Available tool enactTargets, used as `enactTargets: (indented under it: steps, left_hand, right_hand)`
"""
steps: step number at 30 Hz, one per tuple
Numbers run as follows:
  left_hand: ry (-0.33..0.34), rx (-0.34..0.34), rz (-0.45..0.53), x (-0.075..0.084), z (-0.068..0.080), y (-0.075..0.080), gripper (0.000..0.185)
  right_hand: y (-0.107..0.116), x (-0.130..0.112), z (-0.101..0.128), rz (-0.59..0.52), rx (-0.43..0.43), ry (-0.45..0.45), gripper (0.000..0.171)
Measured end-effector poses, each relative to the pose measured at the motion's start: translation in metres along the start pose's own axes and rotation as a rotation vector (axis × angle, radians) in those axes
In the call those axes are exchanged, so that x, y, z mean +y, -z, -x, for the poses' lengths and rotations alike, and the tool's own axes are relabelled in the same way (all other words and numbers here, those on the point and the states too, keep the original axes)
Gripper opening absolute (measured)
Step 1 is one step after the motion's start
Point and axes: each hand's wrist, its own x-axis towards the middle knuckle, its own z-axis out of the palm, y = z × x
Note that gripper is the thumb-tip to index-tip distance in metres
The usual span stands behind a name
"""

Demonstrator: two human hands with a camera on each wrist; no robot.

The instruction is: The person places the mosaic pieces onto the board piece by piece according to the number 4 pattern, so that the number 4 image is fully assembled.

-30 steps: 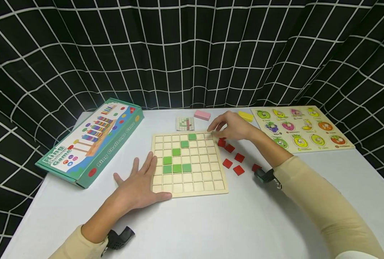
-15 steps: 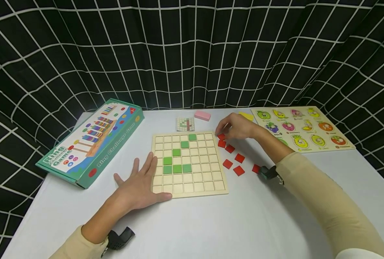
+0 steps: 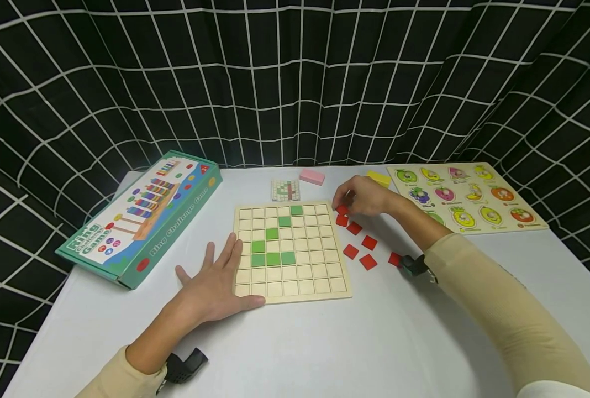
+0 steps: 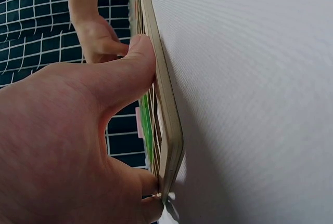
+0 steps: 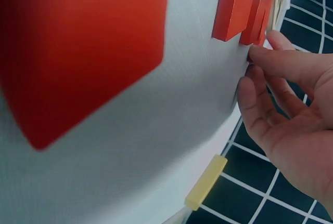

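Right fingers (image 5: 270,60) curled at topmost red tile (image 3: 342,210) just off board's (image 3: 291,293) top right corner; touching, perhaps pinching, grip not plainly shown. Right hand (image 3: 364,194) low over table (image 3: 325,342). Other red tiles (image 3: 368,242) loose beside board. Left hand (image 3: 214,287) flat, fingers spread, thumb (image 4: 136,57) against board edge, steadying. Green tiles (image 3: 272,258) already seated in grid. Judged step: picking up a red tile. Next move likely to need a firm pinch, lift, carry to an empty cell
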Motion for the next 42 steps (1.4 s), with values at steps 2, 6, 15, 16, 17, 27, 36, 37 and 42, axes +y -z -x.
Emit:
enactTargets:
  steps: [2,6,15,16,17,27,36,37,42]
  left_hand:
    - [-0.001,0.001,0.005,0.0,0.0,0.0,0.124]
    - [-0.003,0.002,0.008,0.0,0.0,0.0,0.124]
    - [-0.004,0.0,0.002,0.0,0.0,0.0,0.124]
    - [-0.004,0.0,0.001,0.0,0.0,0.0,0.124]
    - [-0.004,0.001,0.001,0.0,0.0,0.0,0.125]
    - [-0.005,0.003,0.015,-0.001,0.0,0.0,0.125]
    - [-0.003,0.001,0.022,0.0,0.0,0.001,0.125]
    - [-0.003,0.0,0.023,0.0,0.0,0.001,0.125]
    - [-0.002,0.001,0.023,-0.001,0.0,0.001,0.125]
  right_hand:
    - [0.0,0.0,0.001,-0.006,-0.003,0.011,0.032]
    - [0.0,0.002,0.002,-0.026,-0.012,0.017,0.031]
    - [0.001,0.002,0.005,-0.026,0.009,-0.013,0.032]
    - [0.001,0.002,0.005,-0.025,0.013,-0.018,0.032]
    - [0.001,0.002,0.005,-0.025,0.016,-0.021,0.032]
    - [0.001,-0.002,0.007,-0.05,0.057,-0.069,0.032]
    - [0.0,-0.007,0.01,-0.153,0.073,-0.155,0.032]
    - [0.0,-0.008,0.01,-0.162,0.073,-0.167,0.032]
    - [-0.003,-0.015,0.011,-0.185,0.1,-0.192,0.029]
